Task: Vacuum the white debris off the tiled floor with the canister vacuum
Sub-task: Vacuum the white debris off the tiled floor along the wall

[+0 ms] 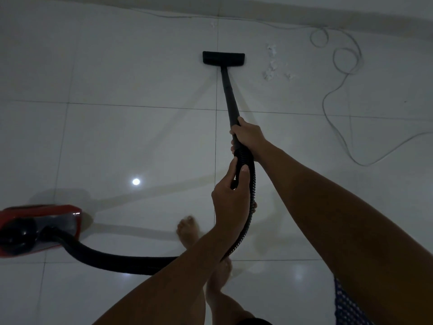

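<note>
A black floor nozzle [223,58] lies flat on the white tiled floor [131,137], on the end of a black wand [229,97]. My right hand [248,137] grips the wand's lower end where the ribbed hose begins. Just below it, my left hand [230,195] holds the black ribbed hose [248,221], thumb on top. The hose curves back and left to the red canister vacuum [35,228] at the left edge. White debris [271,64] lies scattered to the right of the nozzle, apart from it. One more small scrap [213,24] sits near the wall.
A thin grey power cord [346,64] loops across the floor at the right and runs along the wall base [304,17] at the top. My bare feet [187,229] stand on the tiles below the hands, beside the hose.
</note>
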